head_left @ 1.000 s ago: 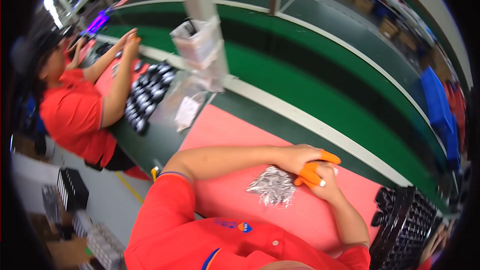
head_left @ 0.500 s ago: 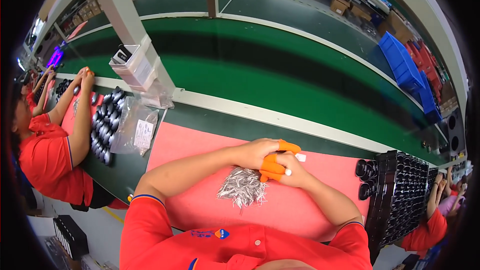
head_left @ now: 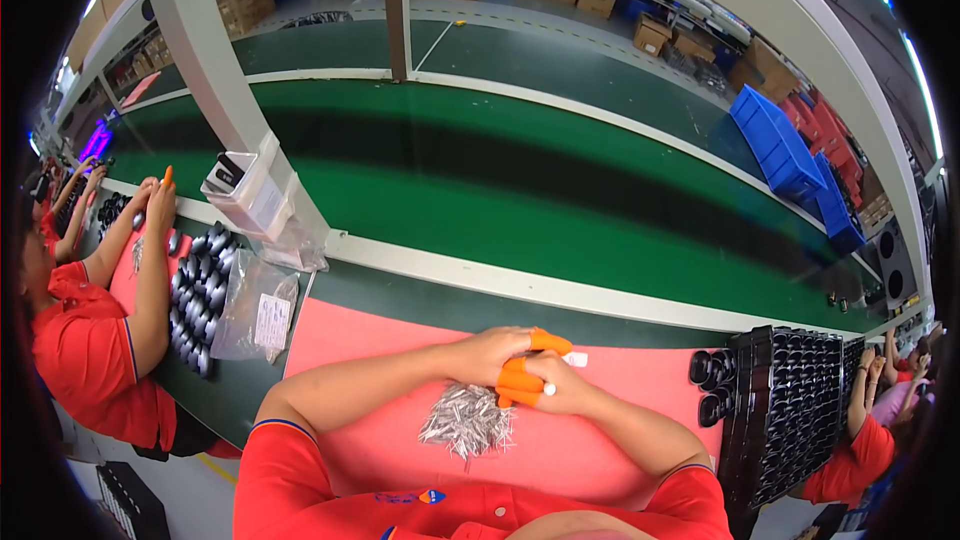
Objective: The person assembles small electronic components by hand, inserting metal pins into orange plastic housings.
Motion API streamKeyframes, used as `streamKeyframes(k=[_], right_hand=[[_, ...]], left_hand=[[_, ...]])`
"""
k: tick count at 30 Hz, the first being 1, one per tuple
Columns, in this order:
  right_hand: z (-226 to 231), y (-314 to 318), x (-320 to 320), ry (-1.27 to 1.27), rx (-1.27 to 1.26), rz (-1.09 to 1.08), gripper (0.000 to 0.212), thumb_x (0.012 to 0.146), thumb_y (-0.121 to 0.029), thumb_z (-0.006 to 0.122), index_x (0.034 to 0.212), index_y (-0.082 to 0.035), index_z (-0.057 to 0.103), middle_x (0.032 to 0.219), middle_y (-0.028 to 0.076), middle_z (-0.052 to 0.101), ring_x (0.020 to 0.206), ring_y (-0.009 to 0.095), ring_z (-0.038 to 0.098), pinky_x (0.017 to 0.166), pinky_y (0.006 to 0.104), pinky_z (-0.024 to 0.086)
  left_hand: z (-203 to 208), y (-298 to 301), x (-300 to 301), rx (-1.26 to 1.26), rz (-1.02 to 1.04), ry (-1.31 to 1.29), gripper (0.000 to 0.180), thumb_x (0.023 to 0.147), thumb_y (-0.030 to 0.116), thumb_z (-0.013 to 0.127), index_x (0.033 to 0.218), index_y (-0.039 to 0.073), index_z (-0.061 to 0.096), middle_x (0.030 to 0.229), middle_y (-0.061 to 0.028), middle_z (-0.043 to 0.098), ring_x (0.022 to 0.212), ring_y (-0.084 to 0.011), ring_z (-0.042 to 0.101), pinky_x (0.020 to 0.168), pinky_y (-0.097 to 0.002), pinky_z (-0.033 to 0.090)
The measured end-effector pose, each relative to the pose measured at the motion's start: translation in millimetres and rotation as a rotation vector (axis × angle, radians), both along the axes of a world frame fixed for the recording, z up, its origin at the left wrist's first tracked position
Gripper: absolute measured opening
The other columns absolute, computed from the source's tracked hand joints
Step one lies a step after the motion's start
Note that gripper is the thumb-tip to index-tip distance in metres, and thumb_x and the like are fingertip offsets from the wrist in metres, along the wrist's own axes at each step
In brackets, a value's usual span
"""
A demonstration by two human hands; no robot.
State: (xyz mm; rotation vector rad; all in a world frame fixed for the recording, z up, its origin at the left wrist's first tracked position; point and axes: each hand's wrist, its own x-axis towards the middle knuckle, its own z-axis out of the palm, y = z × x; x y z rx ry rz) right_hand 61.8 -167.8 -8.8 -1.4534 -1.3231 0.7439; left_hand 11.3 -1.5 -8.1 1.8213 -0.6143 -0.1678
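My left hand (head_left: 497,352) and my right hand (head_left: 562,382) meet over the pink mat (head_left: 360,340), with orange covers on several fingers. Both are closed, fingers curled together, and whatever lies between them is hidden. A small white tip (head_left: 549,389) pokes out at my right hand; what it belongs to does not show. Just beyond the hands is a small white label-like piece (head_left: 577,360). A heap of thin silvery metal pins (head_left: 465,422) lies on the mat, next to my left wrist and nearer to me.
Black trays (head_left: 790,410) stand stacked at the right, with several dark rounded parts (head_left: 712,370) beside them. At left lie a clear plastic bag (head_left: 250,315) and black-and-silver parts (head_left: 200,290), near a co-worker in red (head_left: 95,360). A green belt (head_left: 480,180) runs beyond the white rail.
The view has tilted upward, so the bench and hands sit lower in the picture. My hands stay together in nearly the same pose.
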Motion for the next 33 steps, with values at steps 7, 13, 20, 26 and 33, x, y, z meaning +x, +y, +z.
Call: streamKeyframes(k=[7,13,20,26,33], right_hand=[[-12.2,-0.6,2.1,-0.072,0.078,0.070,0.006,0.076,-0.004,0.063,0.081,0.000,0.063,0.077,0.012,0.065,0.070,0.027,0.064,0.062,0.0355,0.049],[-5.0,1.9,2.0,-0.081,0.066,0.075,0.010,0.075,-0.005,0.066,0.082,0.001,0.062,0.078,0.013,0.065,0.070,0.027,0.063,0.062,0.0354,0.049],[-7.9,-3.1,3.1,-0.058,-0.021,0.054,0.017,0.075,-0.005,0.064,0.091,0.000,0.062,0.081,0.016,0.063,0.072,0.032,0.062,0.064,0.0382,0.048],[-8.5,1.9,4.5,-0.098,0.044,0.052,0.016,0.075,-0.005,0.063,0.090,0.000,0.062,0.084,0.015,0.065,0.074,0.031,0.063,0.066,0.0364,0.049],[-3.2,0.5,2.3,-0.100,0.012,0.032,0.012,0.076,-0.005,0.062,0.087,0.000,0.062,0.080,0.014,0.063,0.070,0.029,0.062,0.063,0.0358,0.048]], left_hand=[[-2.5,2.2,2.3,0.032,-0.045,-0.070,0.062,0.079,0.037,0.067,0.128,0.003,0.049,0.118,-0.0174,0.057,0.105,-0.0310,0.056,0.091,-0.0390,0.043],[-5.9,2.2,1.4,0.036,-0.039,-0.032,0.064,0.079,0.041,0.067,0.129,0.006,0.049,0.120,-0.0160,0.056,0.108,-0.0305,0.054,0.092,-0.0394,0.042],[-5.2,4.2,3.7,0.060,-0.059,-0.025,0.066,0.079,0.037,0.069,0.132,0.005,0.046,0.125,-0.0156,0.054,0.113,-0.0301,0.052,0.096,-0.0393,0.040],[-3.1,4.4,4.0,0.007,-0.040,0.001,0.065,0.078,0.033,0.071,0.130,0.003,0.047,0.124,-0.0165,0.054,0.112,-0.0291,0.054,0.095,-0.0383,0.041],[-0.8,5.5,3.9,0.018,-0.067,0.008,0.062,0.079,0.030,0.069,0.130,0.002,0.047,0.122,-0.0177,0.055,0.111,-0.0293,0.055,0.094,-0.0375,0.042]])
